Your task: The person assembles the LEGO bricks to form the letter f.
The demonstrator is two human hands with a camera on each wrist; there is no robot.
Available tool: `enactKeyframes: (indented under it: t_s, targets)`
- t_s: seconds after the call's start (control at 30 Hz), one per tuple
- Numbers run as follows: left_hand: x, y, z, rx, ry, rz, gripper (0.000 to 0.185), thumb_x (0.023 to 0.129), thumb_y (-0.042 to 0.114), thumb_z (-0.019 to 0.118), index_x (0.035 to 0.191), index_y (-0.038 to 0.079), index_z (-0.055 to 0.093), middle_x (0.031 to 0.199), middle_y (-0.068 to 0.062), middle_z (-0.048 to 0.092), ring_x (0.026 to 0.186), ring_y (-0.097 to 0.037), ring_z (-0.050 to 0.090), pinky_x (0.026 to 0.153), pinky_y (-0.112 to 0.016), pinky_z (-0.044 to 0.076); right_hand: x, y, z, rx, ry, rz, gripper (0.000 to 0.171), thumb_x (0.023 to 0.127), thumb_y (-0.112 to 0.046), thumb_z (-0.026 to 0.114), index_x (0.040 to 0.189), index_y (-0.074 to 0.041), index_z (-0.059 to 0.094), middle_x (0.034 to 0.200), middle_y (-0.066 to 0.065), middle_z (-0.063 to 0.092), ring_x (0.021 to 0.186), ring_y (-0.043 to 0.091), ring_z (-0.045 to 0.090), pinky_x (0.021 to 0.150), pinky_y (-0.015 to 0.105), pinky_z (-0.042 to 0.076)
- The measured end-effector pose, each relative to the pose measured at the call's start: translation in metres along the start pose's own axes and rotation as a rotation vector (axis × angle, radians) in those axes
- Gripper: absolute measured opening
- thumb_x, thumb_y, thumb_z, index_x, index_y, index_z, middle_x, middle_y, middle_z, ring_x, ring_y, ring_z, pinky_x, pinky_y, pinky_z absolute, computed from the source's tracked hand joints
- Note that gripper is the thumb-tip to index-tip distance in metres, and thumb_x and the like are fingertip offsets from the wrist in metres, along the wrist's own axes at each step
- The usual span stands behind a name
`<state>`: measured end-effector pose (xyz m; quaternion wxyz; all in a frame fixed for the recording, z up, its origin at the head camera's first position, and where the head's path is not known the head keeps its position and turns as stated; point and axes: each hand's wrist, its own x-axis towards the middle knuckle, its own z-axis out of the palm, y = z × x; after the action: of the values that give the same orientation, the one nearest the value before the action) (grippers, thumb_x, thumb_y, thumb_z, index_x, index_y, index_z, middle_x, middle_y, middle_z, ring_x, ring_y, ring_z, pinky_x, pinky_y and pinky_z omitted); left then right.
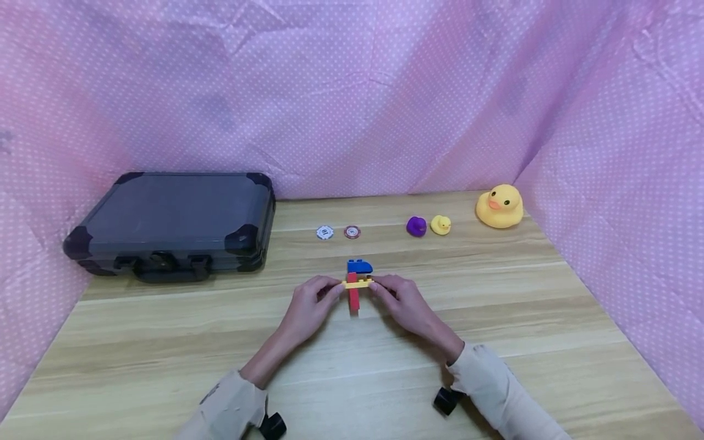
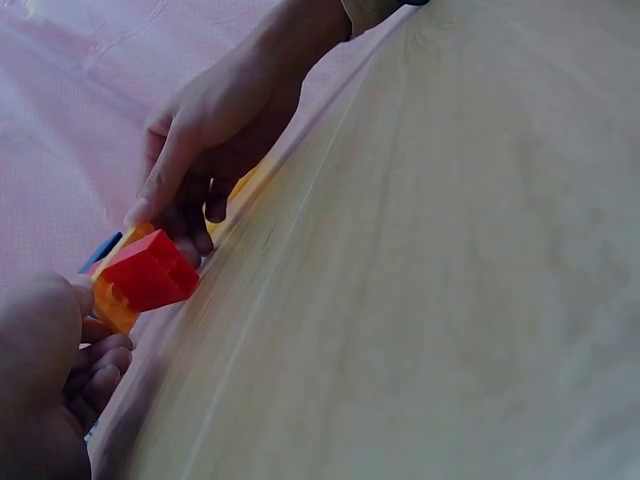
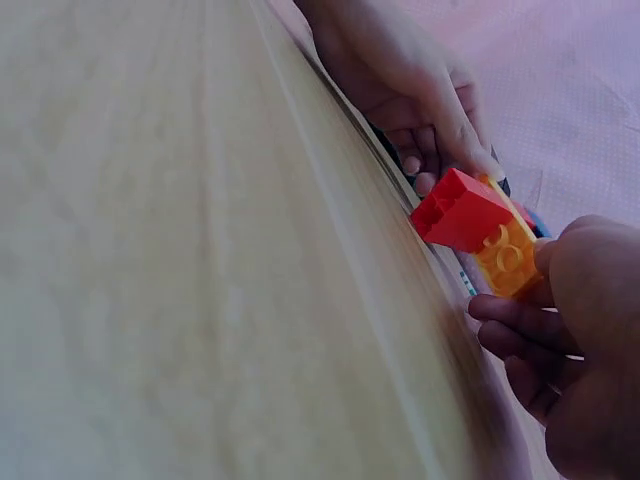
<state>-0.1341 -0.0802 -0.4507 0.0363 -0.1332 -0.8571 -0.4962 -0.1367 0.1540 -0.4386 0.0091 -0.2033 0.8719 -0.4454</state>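
Note:
A small brick build sits at the middle of the wooden table (image 1: 495, 318): a red brick (image 1: 354, 297) at the near end, a flat yellow-orange brick (image 1: 358, 283) across it, and a blue brick (image 1: 359, 266) at the far end. My left hand (image 1: 313, 299) pinches the left end of the yellow brick and my right hand (image 1: 397, 298) pinches its right end. In the left wrist view the red brick (image 2: 148, 270) juts out of the yellow brick (image 2: 112, 305) between both hands. The right wrist view shows the red brick (image 3: 460, 210) and the yellow brick (image 3: 507, 257) the same way.
A dark hard case (image 1: 170, 223) lies at the back left. Two poker chips, one white (image 1: 325, 232) and one red (image 1: 352, 232), lie behind the build. A purple duck (image 1: 416, 226), a small yellow duck (image 1: 440, 225) and a large yellow duck (image 1: 499, 206) stand at the back right. Pink dotted cloth (image 1: 352, 91) walls the table.

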Motion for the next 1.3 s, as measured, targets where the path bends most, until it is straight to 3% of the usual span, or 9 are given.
enactKeyframes:
  t_s: [0.13, 0.4, 1.1, 1.3]
  targets:
    - [0.0002, 0.0009, 0.0011, 0.008, -0.002, -0.027, 0.02, 0.103, 0.023, 0.067, 0.112, 0.007, 0.076, 0.108, -0.005, 0.073, 0.096, -0.018, 0.066, 0.084, -0.041, 0.055, 0.0005, 0.0006, 0.0012, -0.023, 0.012, 0.012, 0.023, 0.107, -0.018, 0.059, 0.119, -0.006, 0.076, 0.112, 0.006, 0.074, 0.103, 0.021, 0.067, 0.091, 0.046, 0.054]
    - [0.0012, -0.0004, 0.0035, 0.014, -0.02, -0.041, 0.018, 0.104, 0.02, 0.065, 0.108, 0.006, 0.077, 0.103, -0.004, 0.074, 0.092, -0.017, 0.066, 0.084, -0.041, 0.055, 0.0003, 0.0021, 0.0027, -0.087, 0.013, 0.017, 0.02, 0.105, -0.014, 0.063, 0.111, -0.004, 0.079, 0.097, 0.002, 0.069, 0.089, 0.016, 0.06, 0.078, 0.036, 0.051]
    - [0.0031, 0.0042, 0.0041, 0.013, -0.027, -0.102, 0.018, 0.103, 0.021, 0.067, 0.109, 0.007, 0.077, 0.094, 0.0, 0.069, 0.081, -0.016, 0.057, 0.075, -0.034, 0.05, 0.0004, 0.0034, 0.0013, -0.085, 0.03, 0.072, 0.021, 0.103, -0.014, 0.066, 0.114, 0.0, 0.077, 0.094, 0.002, 0.064, 0.085, 0.017, 0.053, 0.073, 0.033, 0.044]
    - [0.0023, 0.0033, 0.001, -0.023, -0.036, -0.125, 0.021, 0.105, 0.022, 0.064, 0.115, 0.006, 0.074, 0.097, -0.001, 0.069, 0.086, -0.017, 0.06, 0.08, -0.036, 0.052, -0.0035, 0.0018, -0.0027, -0.079, 0.026, 0.044, 0.022, 0.104, -0.014, 0.064, 0.115, 0.0, 0.077, 0.096, 0.002, 0.066, 0.085, 0.017, 0.053, 0.071, 0.032, 0.045]
